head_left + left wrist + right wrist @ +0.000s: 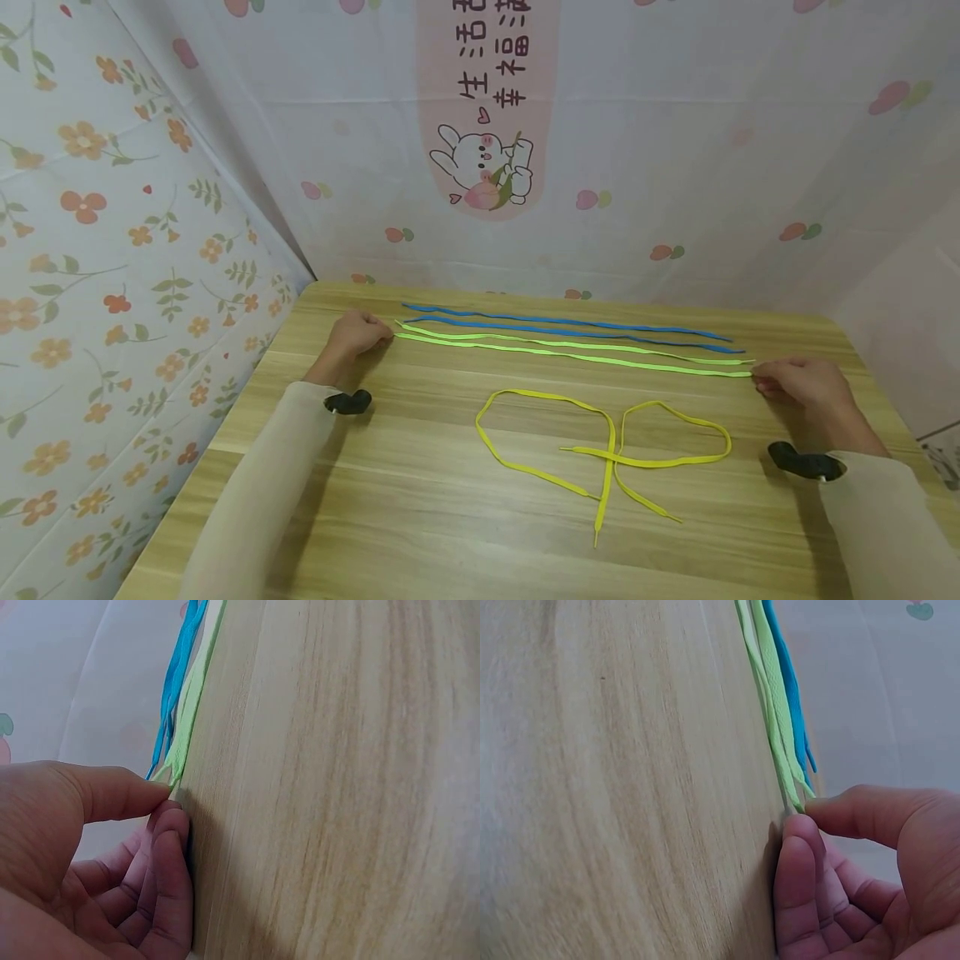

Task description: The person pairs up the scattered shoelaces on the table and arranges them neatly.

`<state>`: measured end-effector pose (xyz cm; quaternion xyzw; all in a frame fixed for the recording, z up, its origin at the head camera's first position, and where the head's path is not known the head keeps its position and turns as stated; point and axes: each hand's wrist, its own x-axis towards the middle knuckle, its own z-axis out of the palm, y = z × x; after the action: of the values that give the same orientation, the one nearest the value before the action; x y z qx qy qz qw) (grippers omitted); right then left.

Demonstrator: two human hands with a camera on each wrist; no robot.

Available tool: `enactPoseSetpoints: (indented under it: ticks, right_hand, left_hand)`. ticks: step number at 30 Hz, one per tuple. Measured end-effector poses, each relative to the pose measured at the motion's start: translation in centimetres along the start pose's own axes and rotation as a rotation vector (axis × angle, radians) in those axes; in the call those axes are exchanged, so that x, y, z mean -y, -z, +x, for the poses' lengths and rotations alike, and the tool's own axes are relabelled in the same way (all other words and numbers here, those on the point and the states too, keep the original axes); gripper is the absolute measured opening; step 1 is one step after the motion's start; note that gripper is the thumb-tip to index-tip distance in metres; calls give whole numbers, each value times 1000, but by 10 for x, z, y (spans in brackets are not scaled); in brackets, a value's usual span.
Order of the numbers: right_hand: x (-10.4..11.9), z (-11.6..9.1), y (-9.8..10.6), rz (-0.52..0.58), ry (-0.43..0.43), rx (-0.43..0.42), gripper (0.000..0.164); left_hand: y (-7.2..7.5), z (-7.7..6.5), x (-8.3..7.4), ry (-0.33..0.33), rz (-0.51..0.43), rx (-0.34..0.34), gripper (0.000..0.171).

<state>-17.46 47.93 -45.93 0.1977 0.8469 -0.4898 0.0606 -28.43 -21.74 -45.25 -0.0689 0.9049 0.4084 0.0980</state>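
Note:
Two light green shoelaces run side by side across the table. My left hand (358,335) pinches the left tip of the nearer green shoelace (570,353) between thumb and forefinger. At its other end my right hand (806,383) pinches the right tip, and the lace stretches nearly straight between them. Just behind lies the second green shoelace (600,344), its ends close to both hands. In the right wrist view, thumb and finger meet at the green lace end (789,776); the left wrist view shows the same grip at the other green end (187,727).
Two blue shoelaces (555,320) lie roughly parallel behind the green ones. Nearer the front, two yellow shoelaces (543,477) lie in loose loops that cross each other. A patterned curtain (637,167) hangs along the back edge of the wooden table (420,517).

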Motion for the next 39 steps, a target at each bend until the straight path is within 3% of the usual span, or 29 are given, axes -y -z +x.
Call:
enactPoseSetpoints:
  ticks: [6,10,16,23,29,33,36,39]
  right_hand:
    - [-2,0,0,-6,15,-2,31]
    - [-4,-1,0,44,31,14,20]
    - [-6,-6,4,135,96,107,17]
    - [-10,-15,8,252,118,183,31]
    - [-5,-28,9,286,104,200,33]
    - [2,-37,8,272,106,194,31]
    - [7,-47,3,242,148,183,30]
    - [12,-57,-3,217,214,175,32]
  left_hand:
    - [0,0,2,5,-23,-7,13]
    - [1,-3,2,15,-88,-10,14]
    - [4,-10,1,22,-249,25,22]
    - [4,-17,0,7,-286,36,35]
    - [0,-30,-4,-81,-253,9,36]
    - [-9,-44,-13,-164,-294,27,33]
    - [-18,-59,-24,-219,-313,65,28]
    - [-28,-73,-37,-288,-268,87,23]
